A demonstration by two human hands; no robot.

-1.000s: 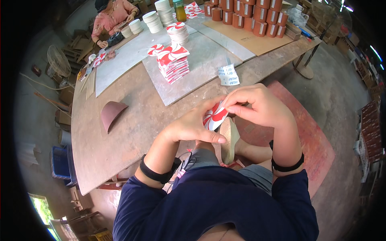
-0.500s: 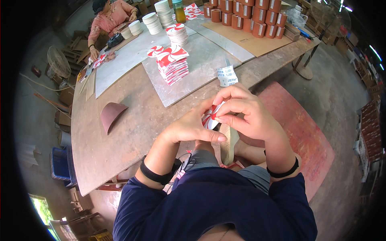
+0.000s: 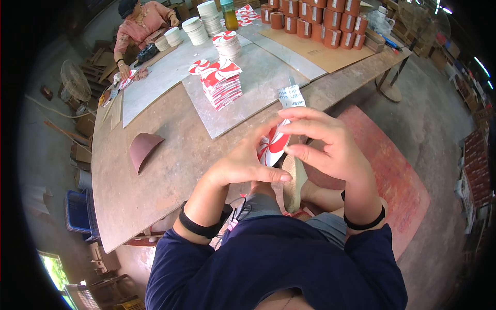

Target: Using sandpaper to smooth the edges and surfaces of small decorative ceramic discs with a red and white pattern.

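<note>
My left hand [image 3: 247,161] curls around a round red-and-white swirl-patterned disc [image 3: 270,146], thumb stretched along its lower side. My right hand [image 3: 328,142] is at the disc's right edge with thumb and fingers spread apart; its upper fingertips are close to the rim, and I cannot tell whether they touch. Just beyond my hands, white backing paper with blue print [image 3: 292,96] lies at the table edge. Farther off stand a stack of square swirl-printed sheets [image 3: 222,85], a stack of discs [image 3: 228,46] topped by a swirl print, and a single swirl disc [image 3: 198,66].
A curved maroon sheet [image 3: 145,151] lies on the wooden table [image 3: 155,201] at left. White disc stacks [image 3: 195,31], a bottle [image 3: 229,15] and piled brown rolls [image 3: 333,23] stand at the back. Across the table, a person in pink [image 3: 142,26] handles a swirl piece.
My right thumb and fingers have parted from their pinch at the disc's edge, showing more of its face. My left hand keeps its hold. The other person's hand has shifted slightly.
</note>
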